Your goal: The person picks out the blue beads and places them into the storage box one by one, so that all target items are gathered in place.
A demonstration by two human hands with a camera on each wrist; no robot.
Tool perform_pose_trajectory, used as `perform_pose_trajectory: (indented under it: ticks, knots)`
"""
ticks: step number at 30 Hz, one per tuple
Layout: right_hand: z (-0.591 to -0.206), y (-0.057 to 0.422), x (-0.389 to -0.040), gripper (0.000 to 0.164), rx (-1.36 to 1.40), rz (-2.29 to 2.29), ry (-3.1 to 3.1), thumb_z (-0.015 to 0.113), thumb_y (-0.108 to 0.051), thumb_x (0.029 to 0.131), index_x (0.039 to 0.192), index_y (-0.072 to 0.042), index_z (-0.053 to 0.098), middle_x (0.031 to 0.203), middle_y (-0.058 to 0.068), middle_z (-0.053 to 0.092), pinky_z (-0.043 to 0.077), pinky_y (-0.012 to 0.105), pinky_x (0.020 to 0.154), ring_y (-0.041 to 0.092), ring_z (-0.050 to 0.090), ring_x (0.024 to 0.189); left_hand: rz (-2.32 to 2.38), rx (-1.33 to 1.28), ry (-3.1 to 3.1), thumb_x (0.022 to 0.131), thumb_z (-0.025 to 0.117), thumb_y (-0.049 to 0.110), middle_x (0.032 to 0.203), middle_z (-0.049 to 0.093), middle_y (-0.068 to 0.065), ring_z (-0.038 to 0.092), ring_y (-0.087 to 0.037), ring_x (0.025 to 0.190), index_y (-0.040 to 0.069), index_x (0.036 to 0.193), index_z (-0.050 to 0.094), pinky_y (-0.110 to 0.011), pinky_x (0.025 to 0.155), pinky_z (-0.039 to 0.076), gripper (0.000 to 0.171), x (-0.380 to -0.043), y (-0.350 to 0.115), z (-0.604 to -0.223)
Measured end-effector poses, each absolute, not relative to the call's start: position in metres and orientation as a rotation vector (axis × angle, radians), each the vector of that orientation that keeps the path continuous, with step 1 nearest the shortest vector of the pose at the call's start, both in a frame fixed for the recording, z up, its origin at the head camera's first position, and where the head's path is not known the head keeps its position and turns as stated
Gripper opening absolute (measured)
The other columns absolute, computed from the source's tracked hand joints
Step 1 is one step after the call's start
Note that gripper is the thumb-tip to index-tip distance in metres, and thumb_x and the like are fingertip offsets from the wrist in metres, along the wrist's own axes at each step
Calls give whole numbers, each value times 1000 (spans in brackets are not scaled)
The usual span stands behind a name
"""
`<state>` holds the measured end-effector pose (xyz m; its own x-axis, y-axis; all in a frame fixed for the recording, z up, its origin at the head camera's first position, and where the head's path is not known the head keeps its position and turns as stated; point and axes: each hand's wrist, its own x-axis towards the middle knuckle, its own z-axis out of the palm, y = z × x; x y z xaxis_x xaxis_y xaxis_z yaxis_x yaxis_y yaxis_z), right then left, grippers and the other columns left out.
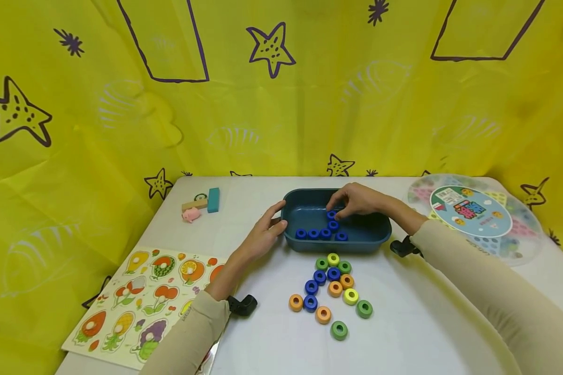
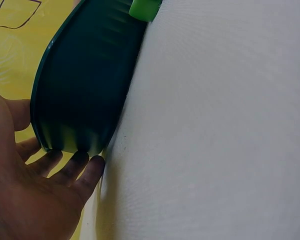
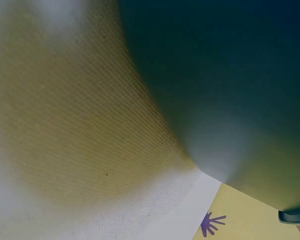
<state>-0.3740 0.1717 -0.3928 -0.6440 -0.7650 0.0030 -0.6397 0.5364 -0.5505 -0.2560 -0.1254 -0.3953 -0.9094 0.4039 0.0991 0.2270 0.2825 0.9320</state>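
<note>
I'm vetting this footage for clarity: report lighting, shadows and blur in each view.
Head view: bright, mostly sharp, soft shadow beside the right sleeve on the table; left wrist view: dimmer, left hand and tray dark; right wrist view: tray blurred, with a pale hazy patch.

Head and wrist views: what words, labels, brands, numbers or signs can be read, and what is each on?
None can be quoted with certainty.
Label on the round case: large characters, apparently Chinese, too blurred to read.
White sticker on that label: print too small to read.
Left sleeve and right sleeve: tiny lettering, unreadable.
Wrist views: no text.
</note>
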Motion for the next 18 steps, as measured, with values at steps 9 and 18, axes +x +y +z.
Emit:
perform_pose_trajectory:
  ticks: [9,18]
  knots:
    - [-395,172,-375,24,-1202,-761,2495,76,-18,77,101,-15,72,95,-5,68,42,25,58,13,51,67,1725,597,2387,99,44,15,151,23,-8,36,-31,129,11,147,25,-49,98,34,52,-267,-126,-412]
    - [-380,170,-358,29,-1163,-799,2587,75,-29,79,104,-16,71,94,-4,67,41,26,54,14,50,59,1746,568,2428,98,47,22,148,28,5,41,-22,126,21,146,30,-45,97,37,51,-277,-127,-431]
